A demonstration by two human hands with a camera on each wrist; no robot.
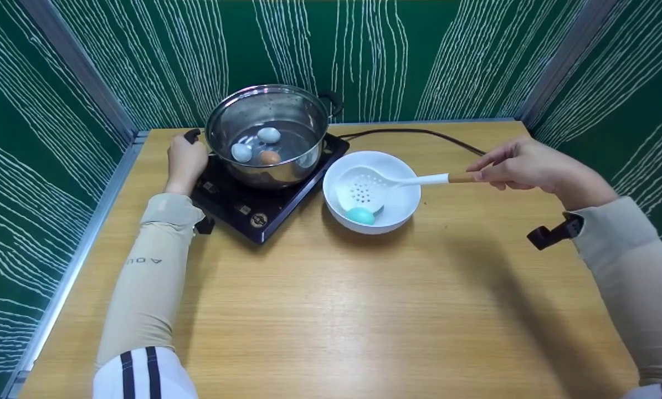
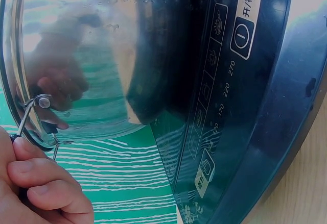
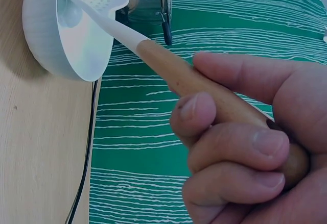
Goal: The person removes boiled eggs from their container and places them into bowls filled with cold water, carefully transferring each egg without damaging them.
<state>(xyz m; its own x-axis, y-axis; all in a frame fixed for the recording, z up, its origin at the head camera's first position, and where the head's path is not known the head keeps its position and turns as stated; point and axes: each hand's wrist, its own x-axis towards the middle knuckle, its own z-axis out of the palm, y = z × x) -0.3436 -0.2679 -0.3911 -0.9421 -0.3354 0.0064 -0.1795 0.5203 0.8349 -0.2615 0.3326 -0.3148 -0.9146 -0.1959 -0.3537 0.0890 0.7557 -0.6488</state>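
My left hand [image 1: 187,160] grips the black side handle [image 1: 192,135] of a steel pot [image 1: 270,174], its fingers curled round it in the left wrist view. Inside the pot lie two pale eggs and a brown egg [image 1: 269,157]. With my right hand [image 1: 522,164] I hold a slotted spoon [image 1: 425,179] by its wooden handle [image 3: 204,89], fingers wrapped about it. The spoon's white perforated head [image 1: 361,185] is tilted inside a white bowl [image 1: 400,213]. A turquoise egg [image 1: 360,215] sits in the bowl, right at the lower edge of the spoon's head.
Under the pot is a black induction cooker [image 1: 258,219], set at an angle on the wooden table [image 1: 331,310]. A black cord [image 1: 419,131] runs along the back to the right. Green panels with white lines [image 1: 364,61] stand at the back and both sides.
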